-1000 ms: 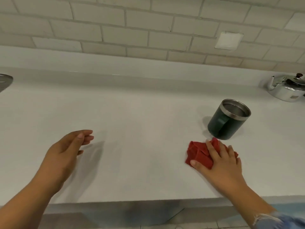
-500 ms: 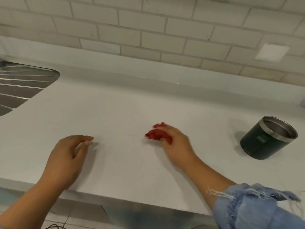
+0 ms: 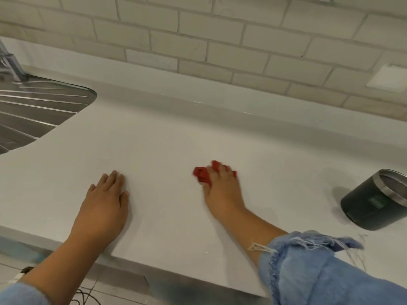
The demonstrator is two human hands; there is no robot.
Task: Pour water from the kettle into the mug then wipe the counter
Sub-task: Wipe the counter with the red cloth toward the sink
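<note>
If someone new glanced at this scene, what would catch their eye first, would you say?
The red cloth stands out first, pressed on the white counter under the right hand near the middle. The left hand lies flat beside it, and the dark mug stands at the right edge.

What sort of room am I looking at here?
Most likely a home kitchen: a white counter backed by a brick-pattern tile wall, with a ribbed steel sink drainboard at its left end and a dark mug.
</note>
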